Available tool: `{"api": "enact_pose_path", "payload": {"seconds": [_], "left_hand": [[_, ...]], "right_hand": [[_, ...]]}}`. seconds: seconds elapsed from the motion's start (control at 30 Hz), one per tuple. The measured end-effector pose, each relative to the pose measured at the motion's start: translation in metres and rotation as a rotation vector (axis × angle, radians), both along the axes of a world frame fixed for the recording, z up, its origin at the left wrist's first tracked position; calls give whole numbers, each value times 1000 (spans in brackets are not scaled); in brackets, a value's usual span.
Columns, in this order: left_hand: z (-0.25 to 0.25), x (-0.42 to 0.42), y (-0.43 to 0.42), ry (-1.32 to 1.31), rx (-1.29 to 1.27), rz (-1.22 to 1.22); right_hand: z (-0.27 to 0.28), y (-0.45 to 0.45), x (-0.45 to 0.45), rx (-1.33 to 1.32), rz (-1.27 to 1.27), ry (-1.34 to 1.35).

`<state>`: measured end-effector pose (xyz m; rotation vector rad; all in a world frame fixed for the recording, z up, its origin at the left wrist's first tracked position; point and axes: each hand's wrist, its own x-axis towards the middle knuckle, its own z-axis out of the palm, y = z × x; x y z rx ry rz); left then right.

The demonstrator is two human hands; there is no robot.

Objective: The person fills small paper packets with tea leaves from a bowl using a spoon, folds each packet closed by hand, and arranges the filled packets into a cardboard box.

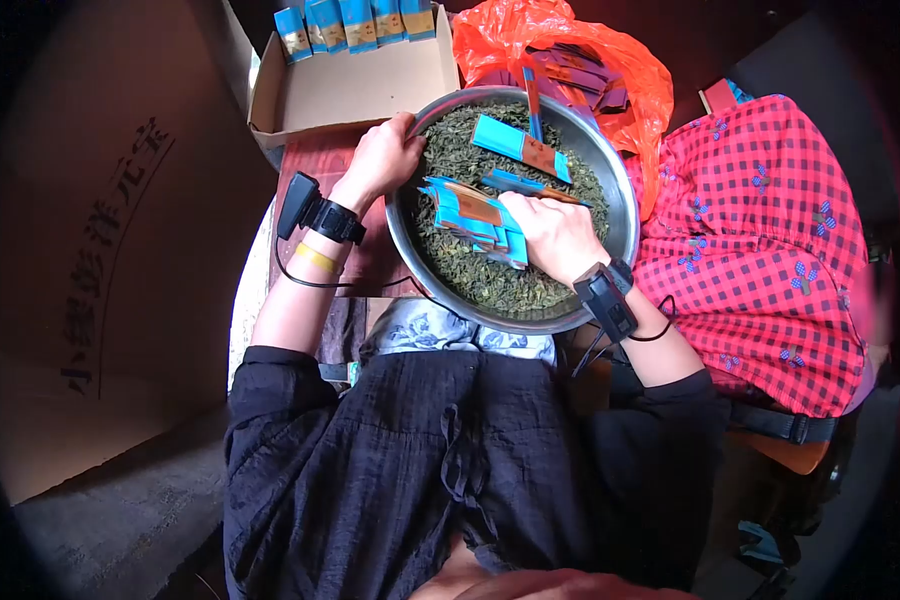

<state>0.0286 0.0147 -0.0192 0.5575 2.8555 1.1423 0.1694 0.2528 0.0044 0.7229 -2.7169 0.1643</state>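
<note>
Blk top (400,470), L hand (385,160) @ bowl (618,205), R hand (558,238) @ pkts (462,208)

Reddish-brown tabletop (375,247) under a metal basin (627,215) and open cardboard box (360,82).

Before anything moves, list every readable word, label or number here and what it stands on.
"小…洋元宝", large dark characters on the cardboard box, picture left; the second and third are unclear.
Blue packets in the metal bowl and open carton: print too small to read.
Purple packets in the red bag: no print readable.
</note>
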Motion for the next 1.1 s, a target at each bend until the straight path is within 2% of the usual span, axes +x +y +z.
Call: {"api": "enact_pose_path", "payload": {"seconds": [0.17,0.37,0.57,0.6,0.7,0.73,0.8,0.97,1.03,1.1], "left_hand": [[-4,-2,0,8,-5,-2],[-4,-3,1,-22,9,15],[-3,-3,2,-25,7,26],[-4,-2,2,-2,27,30],[-2,-2,3,2,18,26],[-3,-1,3,2,18,23],[-3,-2,3,3,27,23],[-7,0,4,-6,110,40],[-11,0,4,5,172,43],[-14,-1,4,59,195,52]], "right_hand": [[2,12,-16,41,-18,82],[16,13,-8,57,-46,29],[62,-5,26,15,-87,-422],[61,-8,30,-108,-10,-394],[67,-10,26,9,-51,-782],[63,-7,25,9,-54,-781],[53,-4,24,-154,14,-617],[51,-19,31,-112,-57,-584],[45,-22,34,-78,133,-511],[51,-25,31,-82,106,-592]]}}
